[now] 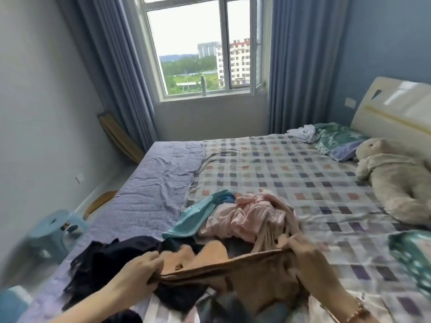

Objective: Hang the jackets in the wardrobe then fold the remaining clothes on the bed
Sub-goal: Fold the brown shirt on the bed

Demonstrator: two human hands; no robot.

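1. Both hands are busy with one brown garment [256, 273]. The left hand [142, 269] has its fingers curled tight over one end of the top edge. The right hand [303, 250] grips the other end, as far as the blur lets me see. The edge is pulled taut between them, just in front of the pink heap [251, 217].
2. Can't tell if the brown thing is a jacket or something for folding, it's too blurry.
3. No wardrobe in view, so there's no way to say how many jackets got hung.
4. The folding looks barely begun, if at all. The pink heap is a crumpled mess on the bed [279, 164], and I see no neat stack anywhere.
5. A teal piece [198, 215] lies touching the pink heap on its left, unfolded.
6. A black tangle [112, 255] sits left of the pink heap and nearer the camera, also unfolded.
7. My guess is most of the job is left: this brown one, then pink, teal and black.
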